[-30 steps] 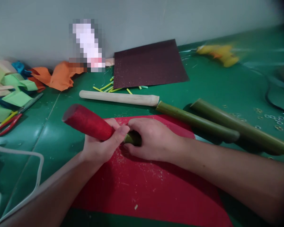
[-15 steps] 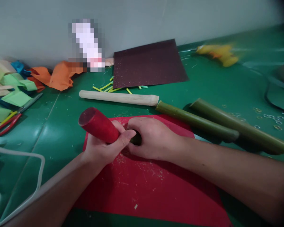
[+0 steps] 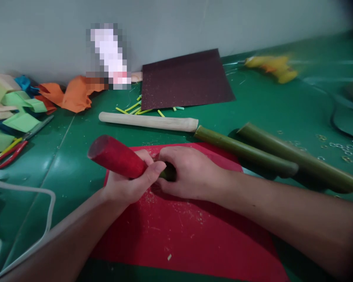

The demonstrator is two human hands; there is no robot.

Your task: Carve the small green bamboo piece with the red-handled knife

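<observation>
My left hand (image 3: 132,178) is wrapped round a thick red handle (image 3: 117,156), tilted up to the left. Whatever joins its lower end is hidden by my fingers. My right hand (image 3: 191,172) is closed on a dark green piece of bamboo (image 3: 170,172), of which only a little shows between the thumb and fingers. Both hands almost meet over a red sheet (image 3: 182,239) strewn with pale shavings. Just behind them lie a pale stripped stick (image 3: 148,121) and a green bamboo tube (image 3: 244,150).
A second bamboo tube (image 3: 300,158) lies to the right, near small clear rings (image 3: 344,148). Dark brown sandpaper (image 3: 186,80) and a yellow glue gun (image 3: 270,68) are at the back. Scissors (image 3: 10,154) and folded coloured paper (image 3: 20,103) sit left, a white cable (image 3: 48,211) nearer.
The red handle has tipped further left and lower at its top end, with my left hand turning along with it. My right hand stays nearly in place.
</observation>
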